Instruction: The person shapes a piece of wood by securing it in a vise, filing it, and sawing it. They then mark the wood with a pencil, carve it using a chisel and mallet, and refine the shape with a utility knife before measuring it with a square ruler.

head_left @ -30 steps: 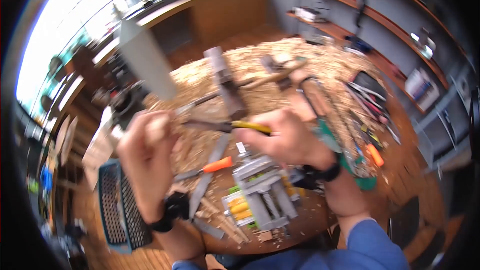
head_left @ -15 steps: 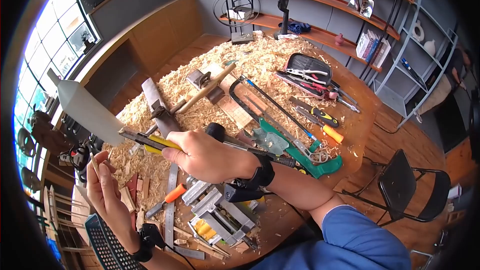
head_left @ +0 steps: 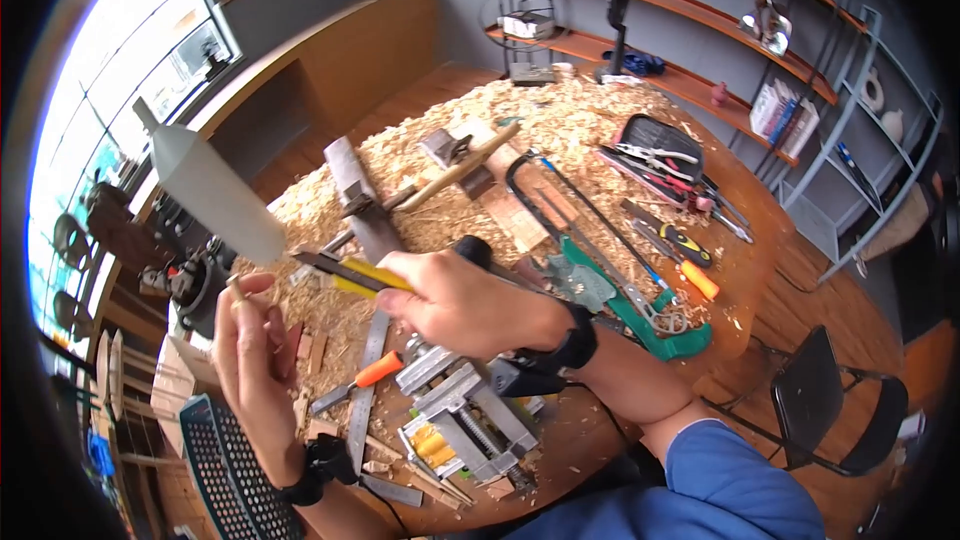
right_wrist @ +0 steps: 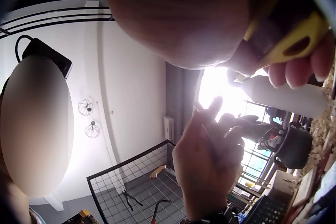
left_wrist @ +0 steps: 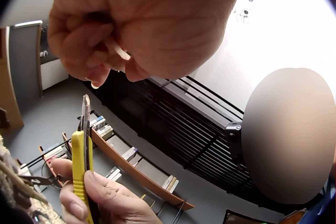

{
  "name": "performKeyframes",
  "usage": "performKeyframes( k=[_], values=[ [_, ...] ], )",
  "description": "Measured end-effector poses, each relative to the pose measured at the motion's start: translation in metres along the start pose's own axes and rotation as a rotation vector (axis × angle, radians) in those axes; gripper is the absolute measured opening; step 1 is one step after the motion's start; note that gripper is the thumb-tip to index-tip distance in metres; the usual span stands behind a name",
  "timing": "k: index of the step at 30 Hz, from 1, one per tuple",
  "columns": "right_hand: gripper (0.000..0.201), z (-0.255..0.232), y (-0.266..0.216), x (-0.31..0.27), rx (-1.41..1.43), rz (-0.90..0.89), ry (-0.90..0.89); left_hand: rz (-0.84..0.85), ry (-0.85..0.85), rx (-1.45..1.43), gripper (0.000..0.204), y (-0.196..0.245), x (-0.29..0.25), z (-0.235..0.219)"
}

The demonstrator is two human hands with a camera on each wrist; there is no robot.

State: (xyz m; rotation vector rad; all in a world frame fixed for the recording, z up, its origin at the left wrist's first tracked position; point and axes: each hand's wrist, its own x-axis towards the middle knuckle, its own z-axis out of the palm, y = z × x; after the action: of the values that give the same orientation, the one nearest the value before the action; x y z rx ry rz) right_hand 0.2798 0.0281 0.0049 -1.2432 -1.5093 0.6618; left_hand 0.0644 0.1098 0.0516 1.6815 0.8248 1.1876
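Looking left to right, we saw the left hand [head_left: 258,360] pinching a small wood sliver [head_left: 234,285] (raised above the bench), then the right hand [head_left: 462,302] clamped around a yellow knife [head_left: 345,275], its tip near the sliver.

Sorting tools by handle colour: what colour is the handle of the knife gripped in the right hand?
Yellow, with dark trim, on the utility knife that the right hand grips; the head view shows it best.

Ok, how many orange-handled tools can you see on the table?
2. One orange-handled tool lies by the steel ruler below the right hand; another lies by the green saw. Shavings may hide more.
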Motion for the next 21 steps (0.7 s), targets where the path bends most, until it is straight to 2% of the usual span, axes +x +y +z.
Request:
performKeyframes(
  k=[1, 2, 5, 9, 10, 12, 18, 21],
  values=[
    [0.023, -0.009, -0.02, -0.001, 0.049, 0.149, -0.071, -0.033, -0.05, -0.02, 0.036, 0.0, 0.0, -0.004],
    [0.023, -0.011, -0.022, 0.0, 0.066, 0.188, -0.081, -0.006, -0.123, -0.076, 0.036, -0.003, 0.0, -0.007],
    [0.023, -0.012, -0.013, 0.0, 0.107, 0.23, -0.057, -0.043, -0.138, -0.063, 0.036, -0.004, -0.002, -0.007],
    [0.019, -0.015, -0.019, -0.002, 0.207, 0.217, -0.053, -0.036, -0.029, -0.026, 0.036, 0.001, -0.003, 0.003],
    [0.019, -0.015, -0.022, -0.003, 0.238, 0.196, -0.063, -0.029, -0.047, -0.033, 0.036, 0.0, -0.003, 0.0],
    [0.02, -0.013, -0.023, -0.004, 0.241, 0.188, -0.059, -0.042, 0.121, -0.027, 0.036, -0.001, -0.005, 0.012],
    [0.029, -0.011, -0.024, -0.006, 0.195, 0.135, -0.076, -0.049, -0.02, 0.007, 0.035, 0.0, -0.006, -0.001],
    [0.031, -0.013, -0.028, -0.006, 0.198, 0.161, -0.09, -0.034, -0.028, -0.015, 0.035, -0.002, -0.006, -0.001]
  ],
)
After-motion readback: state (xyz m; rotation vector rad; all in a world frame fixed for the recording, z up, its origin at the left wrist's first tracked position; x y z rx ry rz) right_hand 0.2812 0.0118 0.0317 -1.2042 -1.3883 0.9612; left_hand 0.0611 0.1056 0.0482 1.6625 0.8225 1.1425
